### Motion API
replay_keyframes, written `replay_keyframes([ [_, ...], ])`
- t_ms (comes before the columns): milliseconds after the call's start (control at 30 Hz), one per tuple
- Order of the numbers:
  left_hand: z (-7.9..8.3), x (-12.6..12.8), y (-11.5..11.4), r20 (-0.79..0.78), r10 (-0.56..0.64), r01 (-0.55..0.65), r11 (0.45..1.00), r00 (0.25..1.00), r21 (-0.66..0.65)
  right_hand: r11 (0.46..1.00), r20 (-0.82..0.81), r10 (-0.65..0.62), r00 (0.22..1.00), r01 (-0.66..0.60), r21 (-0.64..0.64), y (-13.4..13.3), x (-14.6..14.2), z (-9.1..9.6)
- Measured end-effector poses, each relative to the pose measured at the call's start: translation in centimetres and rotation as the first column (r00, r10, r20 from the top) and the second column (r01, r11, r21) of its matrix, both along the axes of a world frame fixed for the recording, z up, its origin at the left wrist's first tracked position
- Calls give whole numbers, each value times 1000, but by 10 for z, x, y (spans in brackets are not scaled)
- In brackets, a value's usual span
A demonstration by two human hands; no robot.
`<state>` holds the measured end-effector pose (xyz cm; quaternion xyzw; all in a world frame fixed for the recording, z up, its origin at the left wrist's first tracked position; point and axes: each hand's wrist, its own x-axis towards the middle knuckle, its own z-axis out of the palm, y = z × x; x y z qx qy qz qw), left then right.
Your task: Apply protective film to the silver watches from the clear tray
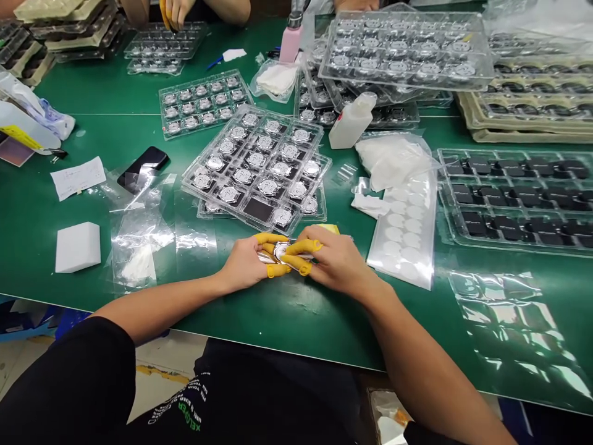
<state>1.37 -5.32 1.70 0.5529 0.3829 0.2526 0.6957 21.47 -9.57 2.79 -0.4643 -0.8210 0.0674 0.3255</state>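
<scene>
Just in front of the trays, a round silver watch (280, 251) with a pale face is held between my two hands. My left hand (244, 262), with yellow finger cots on its fingertips, grips the watch from the left side. My right hand (337, 258), also in yellow finger cots, is closed on it from the right, its fingertips at the face and edge. The fingers cover part of the watch. Beyond my hands lies a clear tray (256, 159) of similar round watches, with one black slot bare near its front edge, stacked on another tray.
A sheet of round white stickers (402, 238) and a white squeeze bottle (353, 121) stand right of centre. A white foam block (78, 247), clear film (139, 247) and a phone (142, 167) are leftward. Across the table are another person's hands (176, 11).
</scene>
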Motion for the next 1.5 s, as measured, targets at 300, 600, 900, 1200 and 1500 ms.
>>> replay_keyframes([
  [300, -10, -6, -8, 36, -91, 52, 803, 995, 593, 961, -193, -276, 941, 266, -77, -3, 46, 27],
  [600, -16, -8, -5, -5, -149, 85, 538, 989, 838, 861, -169, -223, 960, 112, -496, -8, 23, 26],
  [900, 1, -4, -1, -17, 10, -1, 902, 1000, 432, 935, -126, -203, 971, 154, -319, -9, 33, 22],
  [1200, 5, 3, 3, 60, 110, -104, 989, 992, -102, 975, -325, -43, 945, -32, -221, -17, 33, 42],
  [1500, -3, 0, 2, 8, 37, -37, 999, 999, -7, 669, -558, -588, 585, -37, -743, -18, -15, 16],
])
